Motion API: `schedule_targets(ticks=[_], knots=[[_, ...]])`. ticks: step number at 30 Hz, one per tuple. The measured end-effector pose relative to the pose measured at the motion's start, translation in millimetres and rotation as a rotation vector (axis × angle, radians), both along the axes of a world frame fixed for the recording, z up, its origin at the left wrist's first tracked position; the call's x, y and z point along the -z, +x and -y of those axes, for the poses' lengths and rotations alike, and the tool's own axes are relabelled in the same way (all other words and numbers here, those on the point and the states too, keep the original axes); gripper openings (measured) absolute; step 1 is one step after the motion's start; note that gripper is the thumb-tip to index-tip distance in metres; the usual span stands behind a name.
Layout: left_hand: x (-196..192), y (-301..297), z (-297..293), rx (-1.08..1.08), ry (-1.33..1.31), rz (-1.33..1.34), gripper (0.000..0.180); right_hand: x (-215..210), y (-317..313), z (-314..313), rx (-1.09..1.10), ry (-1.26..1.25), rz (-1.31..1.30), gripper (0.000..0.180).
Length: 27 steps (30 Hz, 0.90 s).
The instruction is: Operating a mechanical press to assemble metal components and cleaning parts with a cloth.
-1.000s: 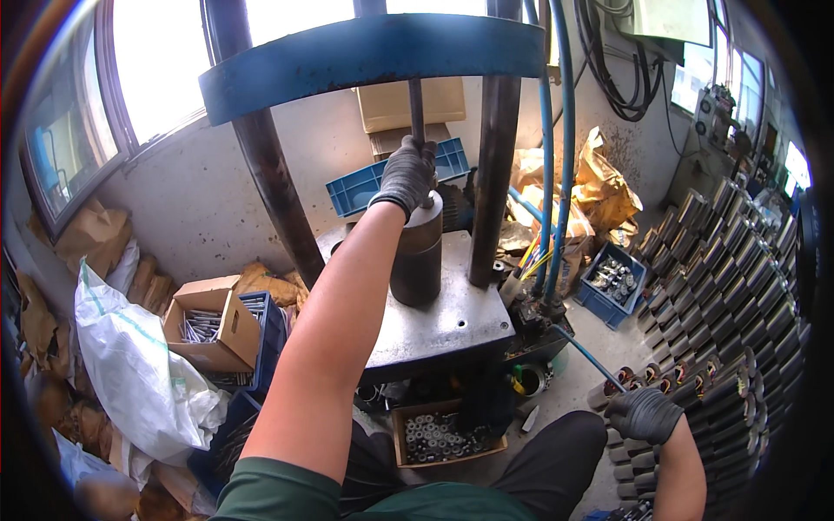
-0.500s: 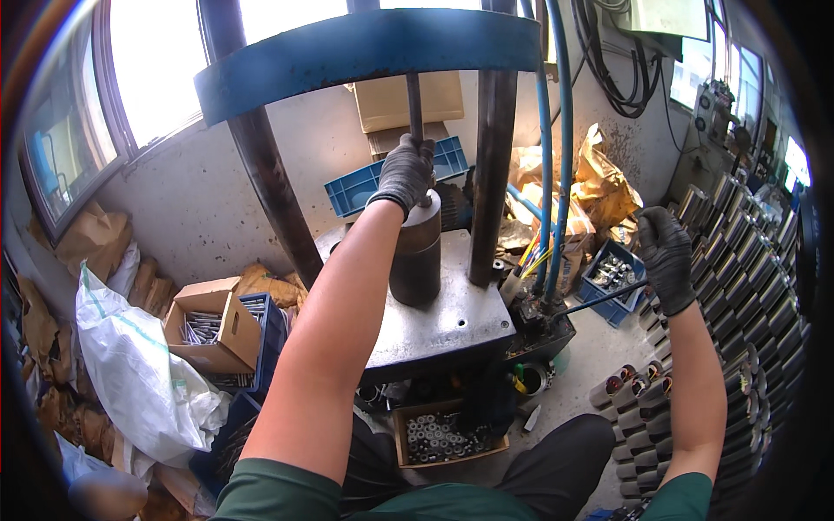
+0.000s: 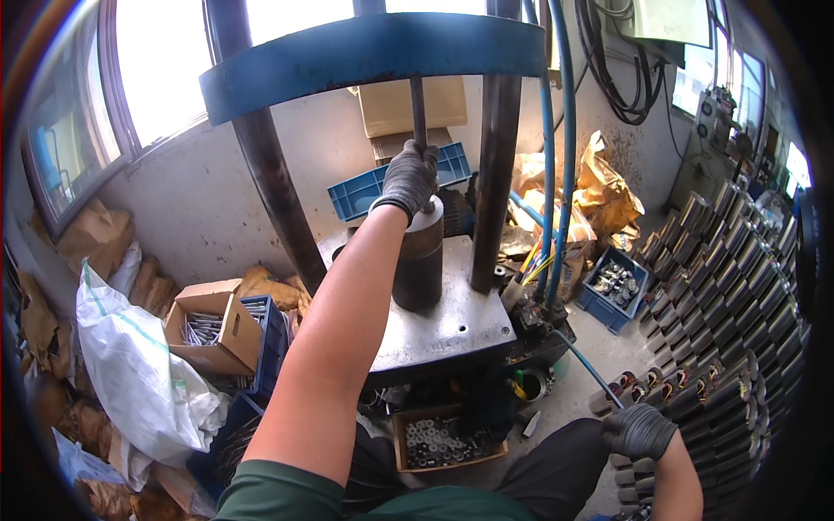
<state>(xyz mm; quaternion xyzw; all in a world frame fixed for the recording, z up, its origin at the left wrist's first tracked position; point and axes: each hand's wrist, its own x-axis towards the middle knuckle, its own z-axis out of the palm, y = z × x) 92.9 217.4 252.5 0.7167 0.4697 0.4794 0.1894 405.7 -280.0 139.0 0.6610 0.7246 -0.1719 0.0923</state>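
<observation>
My left hand wears a dark grey glove. Its fingers close around the lower part of an upright metal rod below the press's blue crossbeam. Directly beneath it, a dark metal cylinder with a pale top stands upright on the press's steel plate. A small metal tip shows between hand and cylinder; the rest there is covered by the glove. At the lower right, my gloved right hand is closed on the end of a slim lever that slopes down from the press's side.
Thick posts flank the cylinder. On the right are stacked metal cylinders and a blue crate of metal parts. A box of small rings sits under the press. Left lie a carton of metal pins and a white sack.
My right hand has come down and toward me, and the lever has swung down with its end now in that hand. My left hand stays at the rod.
</observation>
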Motion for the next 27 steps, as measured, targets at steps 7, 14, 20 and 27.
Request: schedule_targets(ticks=[7, 14, 20, 27], knots=[[-4, -4, 10, 0.017, -0.104, 0.006, 0.037, -3, 1, -9, 0.029, 0.299, -0.152, 0.023], [-4, -5, 12, -0.008, -0.099, 0.003, 0.036, -17, -1, -15, 0.033, 0.257, -0.155, 0.021], [5, -5, -2, -0.015, -0.043, 0.0, 0.035, -9, 9, -12, -0.053, 0.261, -0.15, 0.022], [11, -8, -9, 0.014, -0.037, 0.035, 0.032, -9, 9, -14, 0.018, 0.291, -0.214, 0.022]])
